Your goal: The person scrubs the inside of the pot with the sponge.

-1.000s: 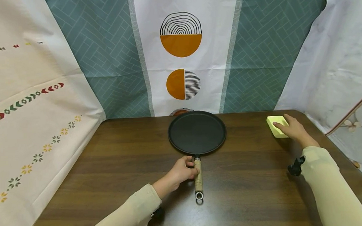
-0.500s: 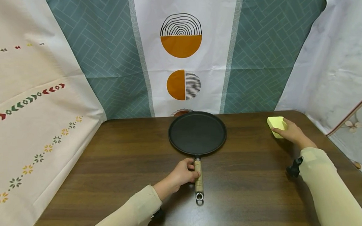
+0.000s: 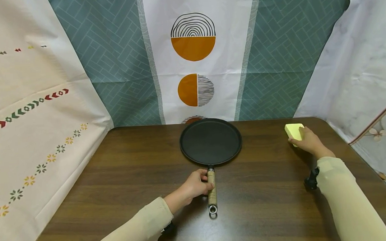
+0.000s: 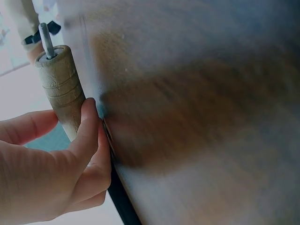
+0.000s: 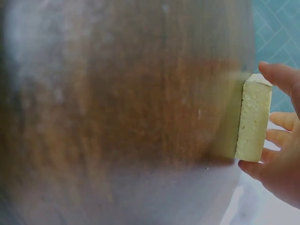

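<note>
A round, flat black frying pan (image 3: pixel 210 141) lies on the table in the head view, its wooden handle (image 3: pixel 212 197) pointing toward me. My left hand (image 3: pixel 194 184) pinches that handle from the left side. In the left wrist view, the thumb and fingers (image 4: pixel 88 124) meet around the wood, below its metal hanging ring. At the far right, a pale yellow sponge (image 3: pixel 292 130) sits on the table. My right hand (image 3: pixel 310 142) curves over it, thumb on its left and fingers on its right. In the right wrist view, the sponge (image 5: pixel 253 122) partly hides those fingers.
The brown wooden table (image 3: pixel 124 181) extends across the front. A teal and white patterned curtain (image 3: pixel 119 66) hangs behind its far edge. Cream embroidered cloth (image 3: pixel 35 134) slopes along the left, and white marble-patterned cloth (image 3: pixel 365 62) lines the right side.
My right hand has shifted slightly left and forward, and its fingers have come in around the sponge. The left hand and the pan stay in place.
</note>
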The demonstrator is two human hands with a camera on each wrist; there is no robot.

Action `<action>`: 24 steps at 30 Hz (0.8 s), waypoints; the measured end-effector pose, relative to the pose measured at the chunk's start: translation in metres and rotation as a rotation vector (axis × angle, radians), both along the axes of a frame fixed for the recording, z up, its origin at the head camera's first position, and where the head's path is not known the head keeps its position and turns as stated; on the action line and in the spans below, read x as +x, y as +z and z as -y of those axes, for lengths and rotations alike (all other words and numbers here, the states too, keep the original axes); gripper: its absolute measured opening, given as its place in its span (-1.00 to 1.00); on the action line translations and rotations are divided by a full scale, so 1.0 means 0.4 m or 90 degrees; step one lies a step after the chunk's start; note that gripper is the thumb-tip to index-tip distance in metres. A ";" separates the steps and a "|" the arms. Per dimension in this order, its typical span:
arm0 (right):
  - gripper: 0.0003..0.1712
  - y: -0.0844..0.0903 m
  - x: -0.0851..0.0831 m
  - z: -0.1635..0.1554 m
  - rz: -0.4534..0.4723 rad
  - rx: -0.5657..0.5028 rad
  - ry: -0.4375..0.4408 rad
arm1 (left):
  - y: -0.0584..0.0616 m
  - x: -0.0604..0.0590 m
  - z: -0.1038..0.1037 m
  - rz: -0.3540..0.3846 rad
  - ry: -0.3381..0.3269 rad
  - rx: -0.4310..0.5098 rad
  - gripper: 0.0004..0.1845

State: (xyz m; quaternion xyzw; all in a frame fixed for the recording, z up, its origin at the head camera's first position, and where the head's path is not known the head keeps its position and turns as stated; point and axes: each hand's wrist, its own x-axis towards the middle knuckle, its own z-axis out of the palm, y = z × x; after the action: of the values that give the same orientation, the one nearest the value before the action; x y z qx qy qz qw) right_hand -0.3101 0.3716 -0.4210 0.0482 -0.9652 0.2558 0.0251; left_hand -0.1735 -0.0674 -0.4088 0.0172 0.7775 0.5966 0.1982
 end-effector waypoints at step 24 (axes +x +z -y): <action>-0.19 0.010 0.006 0.017 0.018 0.043 -0.005 | 0.000 0.004 -0.001 0.007 0.004 0.007 -0.44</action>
State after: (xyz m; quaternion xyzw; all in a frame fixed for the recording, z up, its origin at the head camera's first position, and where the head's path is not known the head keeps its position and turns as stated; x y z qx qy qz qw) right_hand -0.3076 0.3648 -0.4171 0.0416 -0.9737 0.2235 0.0112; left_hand -0.1717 -0.0669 -0.4090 0.0126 0.7734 0.6013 0.2005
